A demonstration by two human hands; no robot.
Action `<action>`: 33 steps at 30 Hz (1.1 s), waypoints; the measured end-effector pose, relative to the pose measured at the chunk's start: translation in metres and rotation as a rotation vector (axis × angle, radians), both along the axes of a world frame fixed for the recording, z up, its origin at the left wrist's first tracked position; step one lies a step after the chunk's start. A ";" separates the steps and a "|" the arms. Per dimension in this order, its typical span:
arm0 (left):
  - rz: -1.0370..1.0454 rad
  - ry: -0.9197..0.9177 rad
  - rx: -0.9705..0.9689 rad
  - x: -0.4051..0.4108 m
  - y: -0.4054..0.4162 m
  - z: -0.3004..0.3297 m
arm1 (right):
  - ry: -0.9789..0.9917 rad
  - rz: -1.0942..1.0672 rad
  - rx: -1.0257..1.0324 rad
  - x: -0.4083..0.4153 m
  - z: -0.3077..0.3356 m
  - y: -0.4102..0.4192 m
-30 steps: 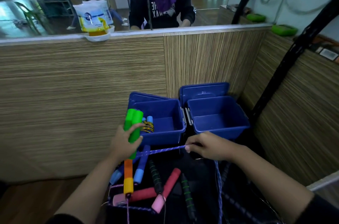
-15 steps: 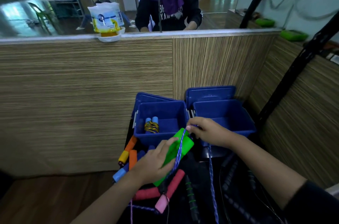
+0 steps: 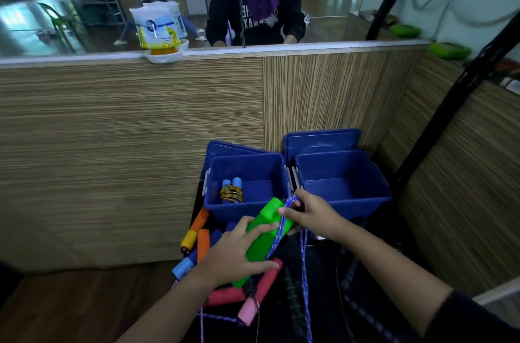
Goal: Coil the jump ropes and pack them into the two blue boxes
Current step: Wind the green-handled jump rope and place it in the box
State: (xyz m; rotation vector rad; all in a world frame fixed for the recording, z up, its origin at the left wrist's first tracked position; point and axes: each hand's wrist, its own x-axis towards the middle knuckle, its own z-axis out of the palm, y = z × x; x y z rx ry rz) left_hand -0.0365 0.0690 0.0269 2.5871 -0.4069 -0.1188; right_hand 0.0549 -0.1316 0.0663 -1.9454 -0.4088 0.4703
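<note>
Coiled rope [image 3: 231, 194] in left box [image 3: 216, 209]

A dark, black-topped low surface [image 3: 323, 266] is carrying everything, standing against the striped wood-grain panel wall. Two open blue plastic boxes are sitting side by side at its far edge — the left box [image 3: 277, 212] and the right box [image 3: 382, 196], touching or nearly so. Nearer, loose jump ropes are lying in a heap on the dark top: orange-and-yellow foam handles [image 3: 195, 230], light blue foam handles [image 3: 183, 268], pink and red foam handles [image 3: 249, 311], and a black handle with green rings [image 3: 292, 295] — their cords trailing among them.
</note>
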 end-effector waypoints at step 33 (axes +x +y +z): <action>0.106 0.003 -0.255 0.000 -0.007 0.009 | 0.292 0.051 0.195 -0.001 -0.006 0.014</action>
